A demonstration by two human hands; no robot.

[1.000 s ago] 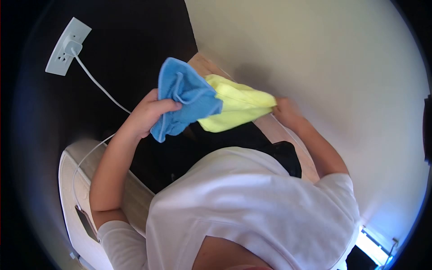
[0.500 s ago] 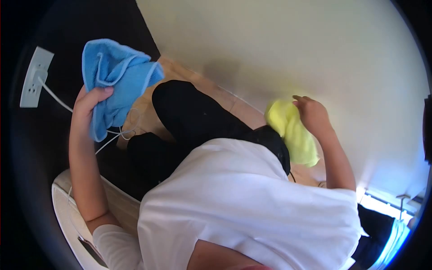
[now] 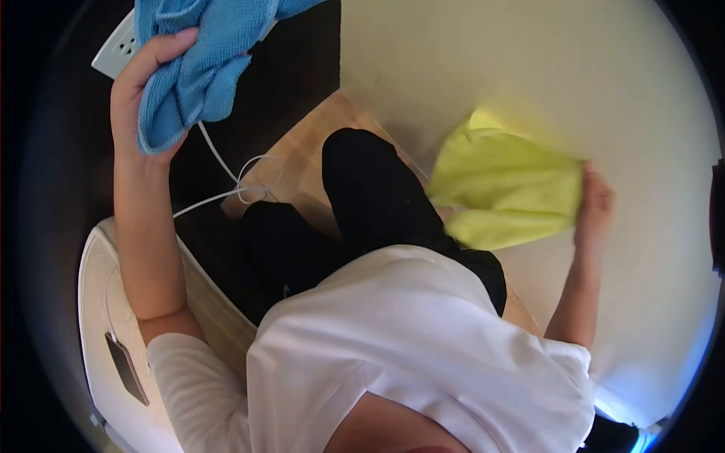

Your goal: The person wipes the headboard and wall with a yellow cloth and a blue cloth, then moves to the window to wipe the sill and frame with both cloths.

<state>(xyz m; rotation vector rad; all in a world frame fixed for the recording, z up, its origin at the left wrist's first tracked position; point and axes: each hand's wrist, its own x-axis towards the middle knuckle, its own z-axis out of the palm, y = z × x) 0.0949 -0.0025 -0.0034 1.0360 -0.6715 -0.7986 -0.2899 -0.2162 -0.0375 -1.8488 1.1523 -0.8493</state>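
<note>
A: What does each hand have?

B: The left hand is raised high and closed around a bunched blue cloth, thumb on top, with the cloth spilling above and to the inner side of the fist. The right hand is stretched out to the side and pinches the outer edge of a yellow cloth. That cloth hangs spread from the hand back toward the body.

A: What is around the left hand?

B: Just behind it is a white wall outlet, partly covered by the blue cloth. A white cable runs from the outlet down below the hand and loops over the wooden floor. A dark wall panel lies to the inner side of the fist. Below the forearm is a white padded surface with a dark flat phone lying on it.

A: And the right?

B: The cream wall is beyond it and on its outer side, and the yellow cloth lies close against that wall. I cannot tell whether they touch. The person's legs in black trousers lie between the two hands, just inward of the yellow cloth's loose end.

A: Any room to move?

B: The wall above and beyond the right hand is bare. The left hand is crowded by the outlet and cable, and its open side is inward, toward the dark panel.
</note>
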